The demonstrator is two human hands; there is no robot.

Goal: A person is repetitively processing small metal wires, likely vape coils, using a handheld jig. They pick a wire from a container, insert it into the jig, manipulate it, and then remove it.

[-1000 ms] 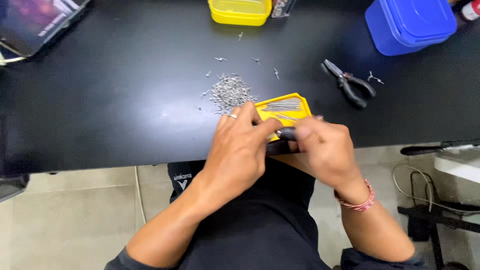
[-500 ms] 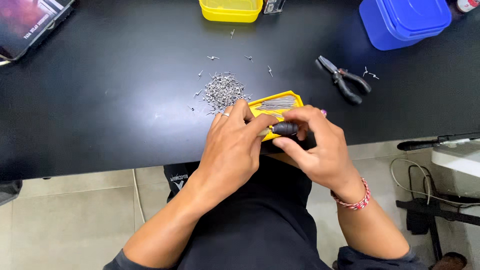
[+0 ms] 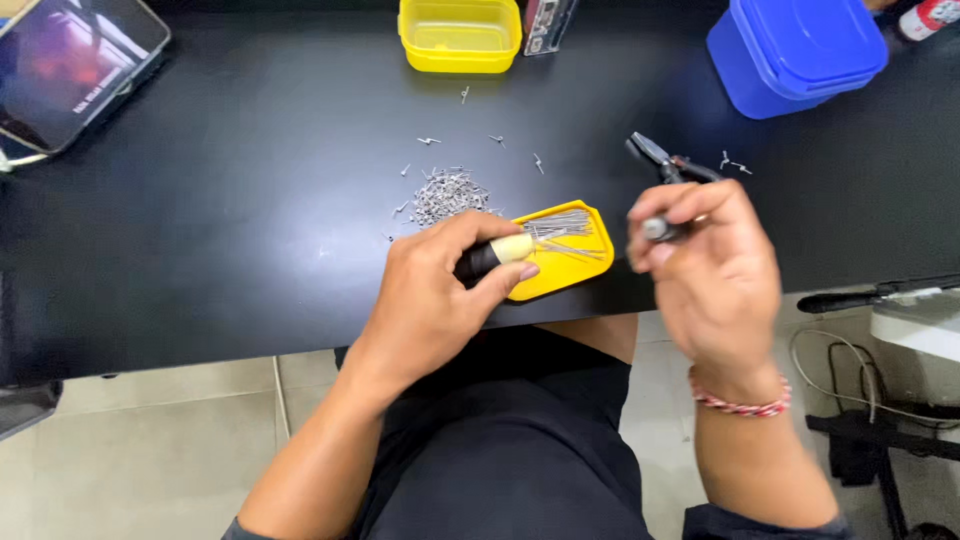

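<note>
My left hand [image 3: 440,290] grips a small cylinder [image 3: 497,254] with a black body and a pale wooden end, held just left of a shallow yellow tray [image 3: 570,272] that holds thin metal pins. My right hand [image 3: 705,270] is raised to the right of the tray and pinches a small dark metal piece [image 3: 658,229] between thumb and fingers. A pile of small bent metal pins [image 3: 445,192] lies on the black table [image 3: 230,200] just beyond the tray.
Black pliers [image 3: 665,160] lie behind my right hand. A yellow box [image 3: 460,35] and a blue lidded tub [image 3: 795,50] stand at the back. A tablet [image 3: 70,65] lies far left. Loose pins are scattered mid-table.
My hands were together over the tray; now they have come apart. The right hand has moved right and up with the small dark piece, the left keeps the cylinder.
</note>
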